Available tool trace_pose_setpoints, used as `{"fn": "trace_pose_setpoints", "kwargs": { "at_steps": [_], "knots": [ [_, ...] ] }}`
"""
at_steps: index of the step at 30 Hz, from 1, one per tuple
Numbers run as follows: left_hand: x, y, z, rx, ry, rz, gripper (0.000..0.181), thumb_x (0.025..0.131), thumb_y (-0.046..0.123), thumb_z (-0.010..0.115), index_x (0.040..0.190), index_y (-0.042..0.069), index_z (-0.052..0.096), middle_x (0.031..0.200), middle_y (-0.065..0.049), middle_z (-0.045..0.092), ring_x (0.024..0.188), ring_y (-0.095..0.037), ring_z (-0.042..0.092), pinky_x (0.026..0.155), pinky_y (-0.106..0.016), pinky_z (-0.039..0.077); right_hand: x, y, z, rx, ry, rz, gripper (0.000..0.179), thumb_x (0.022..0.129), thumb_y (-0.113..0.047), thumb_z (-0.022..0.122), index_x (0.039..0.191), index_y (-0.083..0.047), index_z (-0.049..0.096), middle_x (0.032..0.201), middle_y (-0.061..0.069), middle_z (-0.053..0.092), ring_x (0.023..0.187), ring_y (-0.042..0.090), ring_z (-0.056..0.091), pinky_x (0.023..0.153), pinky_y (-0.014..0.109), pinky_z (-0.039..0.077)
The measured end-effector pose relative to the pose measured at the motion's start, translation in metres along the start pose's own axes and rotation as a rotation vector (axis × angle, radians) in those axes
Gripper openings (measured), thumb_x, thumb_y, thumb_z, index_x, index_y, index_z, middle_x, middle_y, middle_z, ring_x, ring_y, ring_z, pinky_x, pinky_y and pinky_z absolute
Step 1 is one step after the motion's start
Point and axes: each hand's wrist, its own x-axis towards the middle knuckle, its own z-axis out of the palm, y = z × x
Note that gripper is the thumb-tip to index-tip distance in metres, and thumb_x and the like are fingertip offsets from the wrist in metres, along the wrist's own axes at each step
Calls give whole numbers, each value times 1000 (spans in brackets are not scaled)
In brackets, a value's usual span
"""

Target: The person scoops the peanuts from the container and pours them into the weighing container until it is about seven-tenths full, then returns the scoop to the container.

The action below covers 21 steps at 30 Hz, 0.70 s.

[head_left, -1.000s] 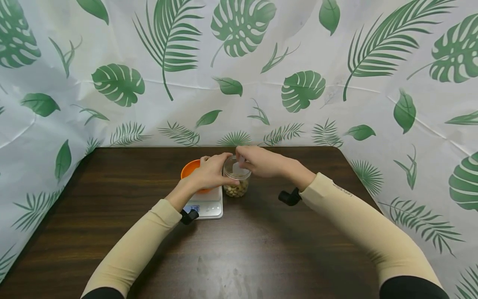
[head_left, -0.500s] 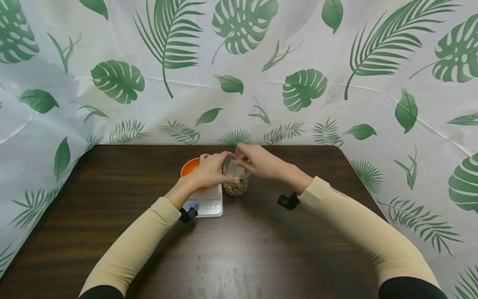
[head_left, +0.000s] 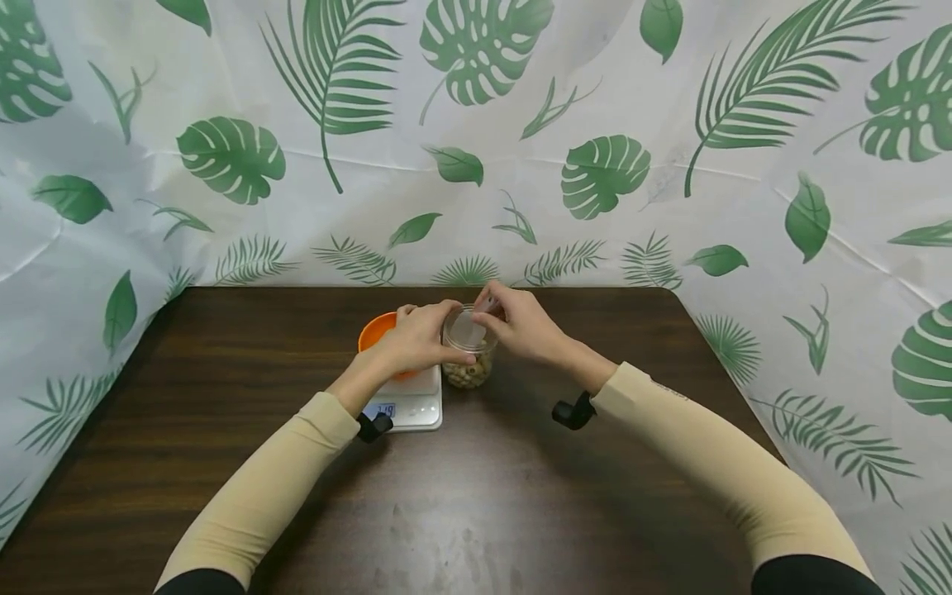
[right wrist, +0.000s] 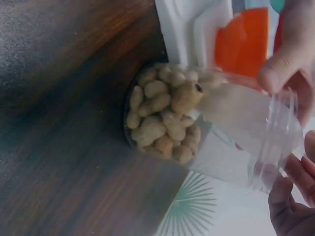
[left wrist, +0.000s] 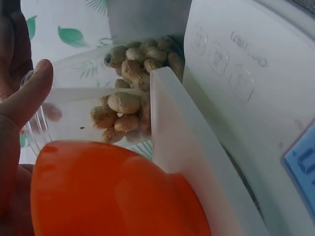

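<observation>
A clear jar [head_left: 467,364] with peanuts [right wrist: 162,113] in its lower part stands on the table, right beside a white kitchen scale [head_left: 416,413]. My left hand [head_left: 416,339] grips the jar near its rim, thumb on the near side. From the right, my right hand [head_left: 524,322] pinches the handle of a whitish scoop [right wrist: 231,108], whose broad part reaches down inside the jar toward the peanuts. An orange bowl [left wrist: 113,191] rests on the scale's raised platform [left wrist: 172,118], partly covered by my left hand in the head view.
The scale's lit display [head_left: 384,410] shows digits, partly hidden by the left wrist camera [head_left: 374,427]. Dark wood table [head_left: 476,496] stretches in front and to both sides. A leaf-patterned sheet [head_left: 476,207] hangs behind the table's back edge.
My right hand has shifted slightly and turned at the jar's mouth, and the scoop's tilt has changed with it. The left hand keeps its hold on the jar.
</observation>
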Motion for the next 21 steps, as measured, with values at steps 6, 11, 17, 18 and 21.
{"fn": "trace_pose_setpoints", "kwargs": {
  "at_steps": [6, 11, 17, 18, 21],
  "knots": [
    [-1, 0, 1, -14, -1, 2, 85, 83, 48, 85, 147, 6, 49, 126, -7, 67, 110, -25, 61, 103, -57, 24, -2, -1, 5, -18, -11, -10, 13, 101, -15, 69, 109, -7, 62, 101, 8, 72, 89, 21, 72, 75, 37, 57],
    [-1, -2, 1, -21, -5, 1, 84, 84, 48, 84, 148, 6, 49, 126, -7, 66, 111, -24, 61, 104, -57, 23, -6, 1, 5, 52, 63, 40, 11, 101, -15, 68, 108, -9, 64, 95, 5, 70, 77, 21, 68, 65, 35, 54],
    [-2, -2, 0, -29, -11, -9, 85, 84, 48, 84, 149, 6, 48, 127, -7, 66, 113, -25, 61, 106, -58, 22, -7, 2, 12, -32, 55, -72, 12, 101, -14, 69, 108, -7, 63, 97, 5, 71, 83, 21, 72, 70, 36, 56],
    [-2, -2, 0, -29, -12, -9, 86, 84, 49, 84, 149, 6, 47, 128, -7, 66, 113, -25, 61, 106, -59, 21, -7, 1, 13, -49, 51, -88, 12, 100, -14, 69, 108, -7, 63, 98, 5, 71, 85, 20, 72, 71, 37, 56],
    [-2, -2, -1, -33, -12, -11, 86, 84, 48, 84, 149, 6, 47, 129, -9, 66, 113, -26, 61, 107, -60, 21, -6, -2, 14, -47, 53, -92, 13, 100, -14, 70, 108, -7, 63, 98, 5, 72, 86, 19, 72, 73, 38, 57]
  ]
}}
